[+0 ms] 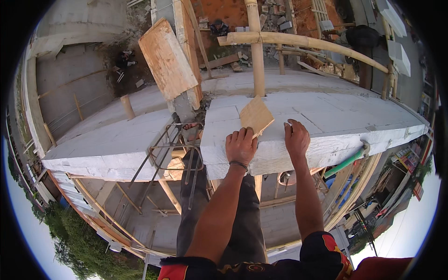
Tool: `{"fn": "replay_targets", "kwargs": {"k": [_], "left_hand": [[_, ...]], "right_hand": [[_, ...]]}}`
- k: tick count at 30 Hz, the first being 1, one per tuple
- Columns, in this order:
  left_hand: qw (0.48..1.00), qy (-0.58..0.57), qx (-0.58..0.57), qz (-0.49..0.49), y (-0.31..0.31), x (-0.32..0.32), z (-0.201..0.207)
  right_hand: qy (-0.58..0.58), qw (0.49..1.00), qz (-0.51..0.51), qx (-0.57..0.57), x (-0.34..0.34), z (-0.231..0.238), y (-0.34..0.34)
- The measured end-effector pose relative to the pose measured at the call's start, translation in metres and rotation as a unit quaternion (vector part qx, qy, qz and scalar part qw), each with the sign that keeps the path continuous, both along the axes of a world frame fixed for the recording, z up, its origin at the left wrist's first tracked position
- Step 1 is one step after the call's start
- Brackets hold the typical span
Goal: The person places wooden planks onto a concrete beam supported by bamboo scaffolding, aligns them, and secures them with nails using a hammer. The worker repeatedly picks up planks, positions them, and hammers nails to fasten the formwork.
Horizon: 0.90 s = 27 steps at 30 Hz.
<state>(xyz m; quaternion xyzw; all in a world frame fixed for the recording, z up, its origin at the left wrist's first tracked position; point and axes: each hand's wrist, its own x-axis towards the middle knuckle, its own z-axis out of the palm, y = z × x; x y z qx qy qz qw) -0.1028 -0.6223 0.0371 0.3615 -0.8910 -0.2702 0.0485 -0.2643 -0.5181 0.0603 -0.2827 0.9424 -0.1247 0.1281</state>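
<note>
Board [256, 115]: centre of the frame, on or just over the pale block wall [345, 112]; its face is turned askew, one corner toward the top of the frame.
Board's long axis: seems to slant from upper left to lower right, though the sides look nearly equal and a hand covers the lower left.
Left hand [241, 145]: the nearer one, touching the board's lower-left edge; from this grip the board lies up and slightly right.
Left grip: fingers bent at the board's edge; the thumb is hidden, so I cannot tell whether it is clamped.
Right hand [297, 137]: right of the board and apart from it, over the wall's near edge; from here the board lies left and a little up.
Right grip: fingers curled, tips near one another; I cannot tell whether they meet or pinch anything.
Hammer [344, 163]: right of centre, green handle slanting down-left, head by the wall's near face.
Rebar [192, 182]: left of the left hand, apart from the board.
</note>
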Motion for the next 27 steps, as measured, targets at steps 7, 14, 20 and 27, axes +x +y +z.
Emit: {"fn": "replay_targets", "kwargs": {"k": [7,14,20,27], "left_hand": [[1.0,-0.003,0.006,0.003,-0.002,0.0,-0.001],[1.0,-0.014,0.015,0.009,-0.003,0.0,0.001],[1.0,-0.021,0.013,0.01,-0.003,-0.001,-0.001],[1.0,-0.009,0.016,0.02,-0.003,-0.001,-0.001]], "right_hand": [[0.066,0.997,-0.017,-0.031,0.01,-0.012,-0.001],[0.064,0.998,-0.001,0.025,0.011,-0.012,0.002],[-0.03,0.991,-0.042,0.124,-0.001,-0.005,-0.017],[-0.222,0.917,0.039,0.33,-0.06,-0.06,-0.125]]}}
